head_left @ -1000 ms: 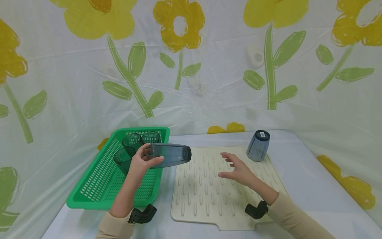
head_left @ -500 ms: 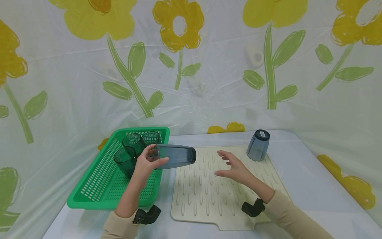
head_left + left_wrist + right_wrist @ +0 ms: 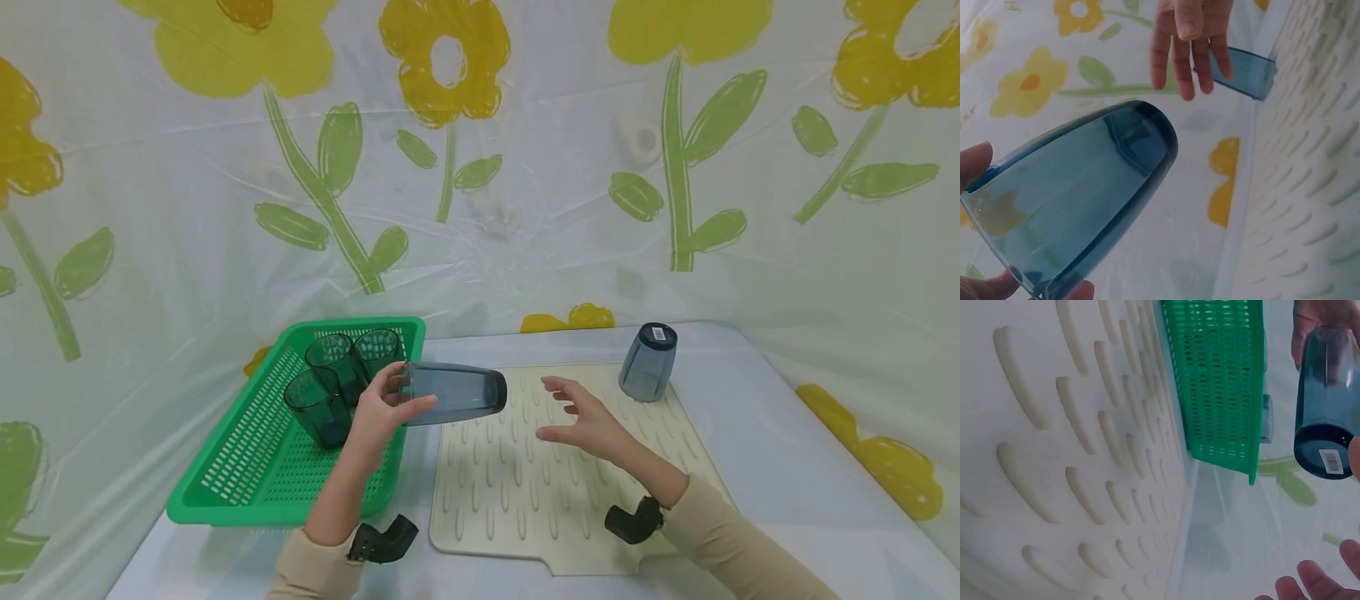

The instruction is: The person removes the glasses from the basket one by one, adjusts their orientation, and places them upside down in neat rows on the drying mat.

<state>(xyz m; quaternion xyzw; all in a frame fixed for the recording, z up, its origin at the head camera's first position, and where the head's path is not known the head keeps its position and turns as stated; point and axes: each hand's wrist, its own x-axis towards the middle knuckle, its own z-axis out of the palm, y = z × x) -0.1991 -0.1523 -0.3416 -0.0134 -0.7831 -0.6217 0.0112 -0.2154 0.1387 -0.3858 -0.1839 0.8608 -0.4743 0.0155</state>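
My left hand (image 3: 381, 412) grips a blue-tinted drinking glass (image 3: 457, 393) near its rim. The glass lies sideways in the air, its dark base towards my right hand, above the gap between basket and mat. In the left wrist view the fingers hold the open end of the glass (image 3: 1079, 194). A label shows on its base (image 3: 1325, 453) in the right wrist view. My right hand (image 3: 588, 421) hovers over the cream ridged drying mat (image 3: 517, 500), fingers apart and holding nothing, a short way from the base. A second glass (image 3: 648, 364) stands upside down at the mat's far right corner.
A green plastic basket (image 3: 225, 467) stands on the left of the white table (image 3: 787, 467), with 3 glasses (image 3: 318, 408) in its far part. Behind hangs a flowered curtain (image 3: 555, 208). A black wrist camera (image 3: 384, 540) sits at each cuff.
My left hand has carried the glass rightwards, away from the basket and towards my right hand. The right hand has shifted slightly left. The other glasses have stayed put.
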